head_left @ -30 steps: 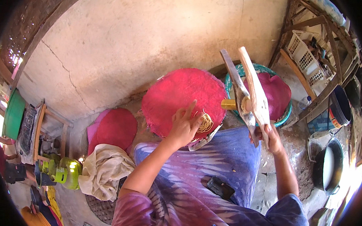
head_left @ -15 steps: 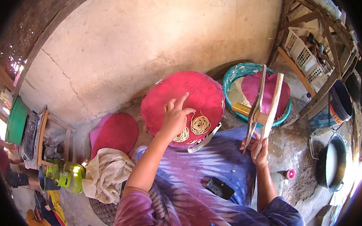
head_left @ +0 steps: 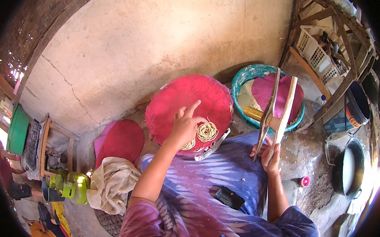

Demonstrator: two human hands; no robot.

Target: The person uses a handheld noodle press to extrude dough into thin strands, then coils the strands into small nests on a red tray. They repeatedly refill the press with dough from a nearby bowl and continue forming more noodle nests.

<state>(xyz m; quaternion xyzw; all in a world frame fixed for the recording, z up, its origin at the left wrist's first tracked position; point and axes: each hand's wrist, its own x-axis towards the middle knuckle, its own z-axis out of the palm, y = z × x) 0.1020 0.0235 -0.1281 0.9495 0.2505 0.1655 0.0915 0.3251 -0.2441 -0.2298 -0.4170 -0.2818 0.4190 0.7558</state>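
Observation:
My left hand (head_left: 186, 127) hovers over or touches a round red pad (head_left: 188, 93), index finger extended and the others loosely apart. Beside its fingers lie coiled cream strands (head_left: 207, 132) near the pad's front edge. My right hand (head_left: 268, 157) grips a wooden tool with two long bars (head_left: 286, 113), held upright. A brass-coloured cylinder (head_left: 252, 113) projects leftward from it. Behind the tool is a teal tub (head_left: 239, 81) with a magenta round sheet (head_left: 268, 89) inside. A black rectangular object (head_left: 229, 198) rests on the tie-dyed fabric over my lap.
Red and pink rounds (head_left: 122, 140), crumpled cloth (head_left: 113, 185), a green gas cylinder (head_left: 78, 189) and a green basin (head_left: 16, 132) are left. Another person's limbs show at far left. Right are a wooden rack (head_left: 327, 100), buckets (head_left: 357, 105) and a dark basin (head_left: 343, 181).
Over the last second, my right hand has lowered the wooden tool. My left hand has shifted up and left, uncovering more of the coils. The last half second shows only slight movement.

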